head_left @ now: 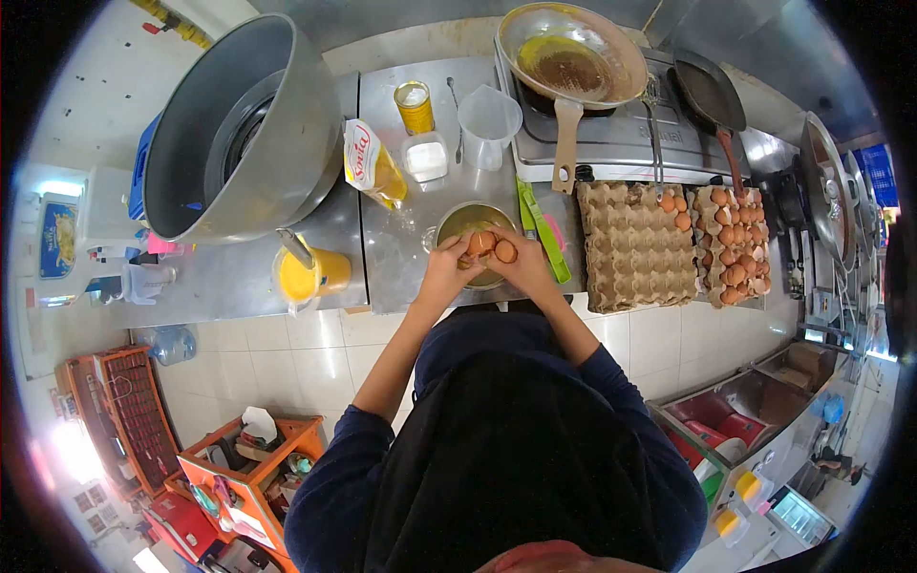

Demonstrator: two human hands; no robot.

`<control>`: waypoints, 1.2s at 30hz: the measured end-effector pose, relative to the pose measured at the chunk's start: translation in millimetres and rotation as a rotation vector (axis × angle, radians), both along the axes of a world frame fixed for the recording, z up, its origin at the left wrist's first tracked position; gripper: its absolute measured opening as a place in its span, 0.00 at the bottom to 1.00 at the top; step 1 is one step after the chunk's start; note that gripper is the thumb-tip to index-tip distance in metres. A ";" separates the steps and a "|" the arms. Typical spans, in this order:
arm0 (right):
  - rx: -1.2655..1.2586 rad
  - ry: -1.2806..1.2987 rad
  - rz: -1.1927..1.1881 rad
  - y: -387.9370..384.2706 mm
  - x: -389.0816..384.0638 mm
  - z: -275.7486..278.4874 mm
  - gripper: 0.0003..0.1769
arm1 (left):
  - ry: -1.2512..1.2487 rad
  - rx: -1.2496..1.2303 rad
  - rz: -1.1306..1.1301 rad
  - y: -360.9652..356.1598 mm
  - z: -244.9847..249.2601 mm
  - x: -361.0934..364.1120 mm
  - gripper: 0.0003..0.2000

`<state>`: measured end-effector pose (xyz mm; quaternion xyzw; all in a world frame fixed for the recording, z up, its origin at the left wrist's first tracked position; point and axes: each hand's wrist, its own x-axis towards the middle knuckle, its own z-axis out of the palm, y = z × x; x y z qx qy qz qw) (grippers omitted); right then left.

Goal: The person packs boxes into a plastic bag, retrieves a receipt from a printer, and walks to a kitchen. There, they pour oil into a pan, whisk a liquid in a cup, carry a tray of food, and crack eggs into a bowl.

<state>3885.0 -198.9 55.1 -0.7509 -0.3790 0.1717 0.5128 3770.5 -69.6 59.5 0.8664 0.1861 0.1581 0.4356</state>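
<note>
My left hand (pixel 445 272) is closed around a brown egg (pixel 484 243) over a metal pot (pixel 441 222). A second brown egg-shaped piece (pixel 506 251) sits in the fingers of my right hand (pixel 530 264), close beside the first. Whether these are two whole eggs or parts of a cracked shell is too small to tell. Some yellowish content shows inside the pot, partly hidden by my hands. Right of the pot lies a long bright green tool or packet (pixel 543 234). Further right are an egg tray (pixel 635 253) with a few eggs in one corner and a fuller egg tray (pixel 734 244).
A jug of yellow liquid (pixel 330 272) stands to the left, below a large grey mixing bowl (pixel 201 181). Behind the pot are a Sovia packet (pixel 374 162), a yellow can (pixel 415 110), a white tub (pixel 425 158) and a clear jug (pixel 489 119). Pans (pixel 611 57) occupy the stove.
</note>
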 end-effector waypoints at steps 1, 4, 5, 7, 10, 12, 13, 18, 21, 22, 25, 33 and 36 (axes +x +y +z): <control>0.001 0.001 -0.005 -0.5 1.8 -1.8 0.27 | 0.024 -0.028 0.019 -0.9 0.1 1.2 0.24; -0.003 0.032 0.003 -0.7 6.4 -7.6 0.27 | 0.018 -0.031 -0.033 4.0 -1.1 5.3 0.23; 0.010 0.046 0.007 -0.9 8.8 -7.4 0.27 | 0.022 -0.031 -0.035 5.2 -0.5 6.0 0.23; 0.025 0.062 0.008 -3.1 15.0 -9.8 0.27 | -0.005 0.039 -0.025 7.6 1.9 8.0 0.21; 0.052 0.094 0.061 -5.8 24.3 -11.0 0.27 | -0.016 0.035 -0.072 18.9 9.4 7.8 0.20; 0.018 0.059 0.102 -7.2 25.0 -4.0 0.26 | -0.009 0.052 -0.096 19.9 16.4 8.9 0.21; 0.021 0.062 0.101 -6.8 24.0 1.7 0.26 | -0.006 0.069 -0.119 20.9 19.7 9.8 0.21; 0.012 -0.084 0.057 -4.9 21.4 9.6 0.26 | -0.088 0.117 -0.114 20.6 22.4 16.4 0.21; 0.139 0.250 0.001 -1.3 19.7 -4.4 0.24 | -0.052 -0.079 -0.069 20.6 15.8 18.4 0.19; 0.138 0.253 -0.003 -1.9 19.7 -5.4 0.24 | -0.012 -0.253 -0.044 20.2 9.7 18.4 0.18; 0.031 0.112 0.037 -10.5 20.4 -6.5 0.24 | 0.042 -0.549 -0.094 15.8 -7.3 19.8 0.16; -0.168 0.062 -0.054 -87.0 53.1 24.9 0.27 | 0.214 -0.882 -0.227 -41.7 -20.9 63.4 0.16; -0.079 0.084 -0.237 -144.5 78.6 14.4 0.28 | 0.212 -0.957 -0.271 -84.6 3.6 100.4 0.16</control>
